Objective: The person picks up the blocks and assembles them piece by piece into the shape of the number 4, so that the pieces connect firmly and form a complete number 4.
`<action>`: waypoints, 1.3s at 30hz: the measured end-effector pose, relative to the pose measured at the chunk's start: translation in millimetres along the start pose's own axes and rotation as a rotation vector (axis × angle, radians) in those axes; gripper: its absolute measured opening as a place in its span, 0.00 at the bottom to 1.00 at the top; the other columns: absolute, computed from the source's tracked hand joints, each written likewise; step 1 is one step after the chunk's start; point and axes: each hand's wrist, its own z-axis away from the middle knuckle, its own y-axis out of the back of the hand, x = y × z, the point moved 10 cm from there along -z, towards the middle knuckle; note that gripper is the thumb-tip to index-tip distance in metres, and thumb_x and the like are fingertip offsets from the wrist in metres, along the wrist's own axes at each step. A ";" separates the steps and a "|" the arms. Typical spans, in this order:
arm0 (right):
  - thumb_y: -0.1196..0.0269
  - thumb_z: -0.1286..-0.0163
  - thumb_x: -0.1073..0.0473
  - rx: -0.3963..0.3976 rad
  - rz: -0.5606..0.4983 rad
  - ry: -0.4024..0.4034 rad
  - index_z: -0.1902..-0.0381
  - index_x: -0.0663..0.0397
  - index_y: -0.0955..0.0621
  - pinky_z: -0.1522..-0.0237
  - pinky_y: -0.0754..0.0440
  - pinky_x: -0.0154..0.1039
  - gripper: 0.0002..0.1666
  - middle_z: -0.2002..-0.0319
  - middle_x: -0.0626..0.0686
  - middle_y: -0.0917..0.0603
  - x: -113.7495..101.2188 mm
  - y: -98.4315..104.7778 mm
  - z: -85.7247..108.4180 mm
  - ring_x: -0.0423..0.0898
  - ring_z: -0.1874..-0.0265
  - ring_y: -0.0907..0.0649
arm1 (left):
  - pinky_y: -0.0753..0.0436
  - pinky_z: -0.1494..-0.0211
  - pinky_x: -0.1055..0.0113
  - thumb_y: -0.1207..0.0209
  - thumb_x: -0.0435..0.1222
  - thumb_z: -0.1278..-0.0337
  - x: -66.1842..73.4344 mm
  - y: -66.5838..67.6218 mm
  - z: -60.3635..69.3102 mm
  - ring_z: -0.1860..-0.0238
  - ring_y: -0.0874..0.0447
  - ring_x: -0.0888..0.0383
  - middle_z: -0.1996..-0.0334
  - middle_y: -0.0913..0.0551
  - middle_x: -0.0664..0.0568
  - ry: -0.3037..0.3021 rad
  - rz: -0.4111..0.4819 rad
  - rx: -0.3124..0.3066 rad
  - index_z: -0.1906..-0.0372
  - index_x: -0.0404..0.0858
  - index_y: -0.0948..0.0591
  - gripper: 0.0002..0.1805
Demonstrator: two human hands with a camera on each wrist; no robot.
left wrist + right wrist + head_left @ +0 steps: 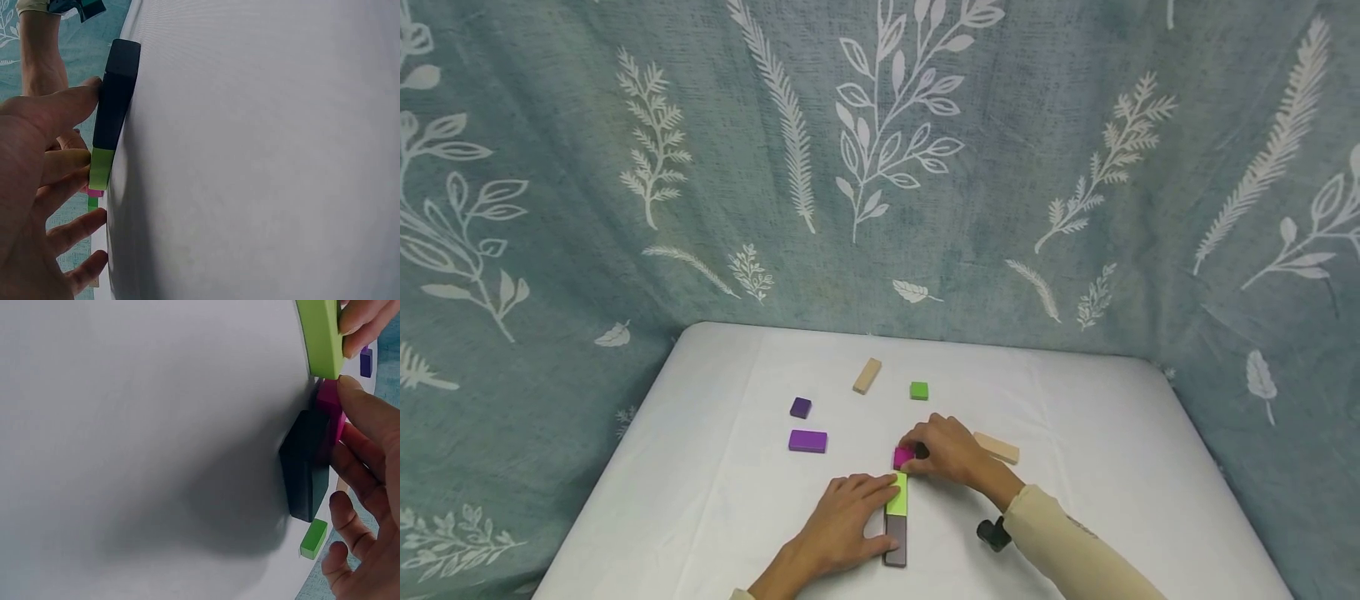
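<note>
Pointing forward, seemingly lengthwise: lime block (901, 505)

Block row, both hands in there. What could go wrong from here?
The right hand, pinching the magenta block at the lime block's end, might nudge the lime and grey block askew, though the left hand touches both.

The dark block right beside the magenta block could get knocked too.

The wooden block near the right hand might get swept aside.

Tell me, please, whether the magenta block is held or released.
Held: the right grip pinches the magenta block between thumb and finger.
</note>
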 end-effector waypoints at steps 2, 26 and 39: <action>0.26 0.39 0.42 0.001 -0.006 -0.007 0.52 0.42 0.11 0.61 0.28 0.38 0.20 0.59 0.40 0.14 -0.3 0.4 -0.1 0.38 0.65 0.27 | 0.30 0.35 0.50 0.36 0.62 0.42 -0.2 -0.1 -0.5 0.34 0.30 0.55 0.29 0.29 0.59 0.002 -0.001 -0.001 0.30 0.49 0.25 0.38; 0.27 0.38 0.42 0.035 0.025 0.034 0.54 0.40 0.10 0.63 0.32 0.37 0.17 0.58 0.38 0.13 -8.5 -0.4 2.0 0.37 0.66 0.28 | 0.31 0.36 0.54 0.36 0.61 0.43 0.4 0.2 -2.8 0.34 0.30 0.56 0.28 0.30 0.61 0.000 -0.015 0.001 0.30 0.50 0.25 0.38; 0.26 0.39 0.44 0.045 0.012 0.046 0.55 0.40 0.10 0.63 0.31 0.37 0.16 0.60 0.37 0.13 -10.1 -2.7 1.3 0.36 0.66 0.27 | 0.30 0.37 0.53 0.36 0.62 0.43 -1.3 0.0 -0.5 0.34 0.30 0.56 0.28 0.30 0.61 0.003 -0.009 -0.003 0.30 0.50 0.25 0.38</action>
